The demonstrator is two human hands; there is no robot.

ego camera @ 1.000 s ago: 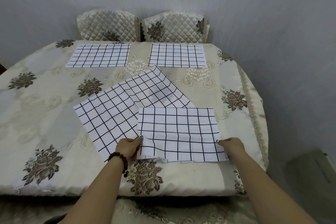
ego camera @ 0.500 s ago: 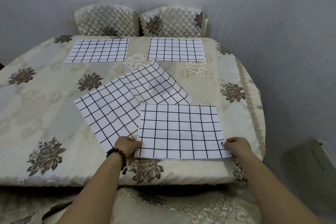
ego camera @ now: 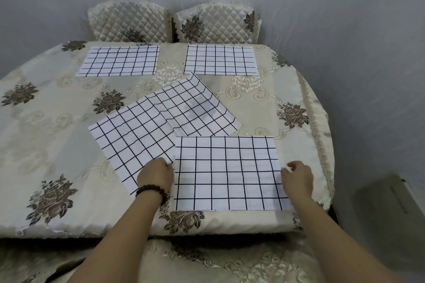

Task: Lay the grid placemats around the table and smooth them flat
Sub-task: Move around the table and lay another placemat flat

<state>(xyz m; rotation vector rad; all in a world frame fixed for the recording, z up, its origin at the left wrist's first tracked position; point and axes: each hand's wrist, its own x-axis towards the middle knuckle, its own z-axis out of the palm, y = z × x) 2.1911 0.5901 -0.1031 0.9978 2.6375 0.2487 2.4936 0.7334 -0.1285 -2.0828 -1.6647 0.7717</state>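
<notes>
Grey wall (ego camera: 345,30) is filling the background. Round table (ego camera: 305,103) is taking up most of the view, wearing a cream floral tablecloth (ego camera: 57,145). Two quilted chairs (ego camera: 128,23) are standing side by side at the far edge.

Five grid mats are lying on the cloth. Near placemat (ego camera: 227,172) is lying flat and square to the front edge, directly ahead of the person. Left angled placemat (ego camera: 131,140) and right angled placemat (ego camera: 195,108) are sitting skewed mid-table, overlapping each other, with the near placemat covering their closest corners. Far-left placemat (ego camera: 119,61) and far-right placemat (ego camera: 220,60) are lying flat in front of the chairs, well apart.

Left hand (ego camera: 155,176) is resting on the left angled placemat, curled fingers touching the near placemat's left edge. Right hand (ego camera: 297,179) is sitting at its right edge, fingers loosely curled. Pinching or just touching: cannot tell for either hand.

Dark bead bracelet (ego camera: 151,189) is circling the left wrist.
</notes>
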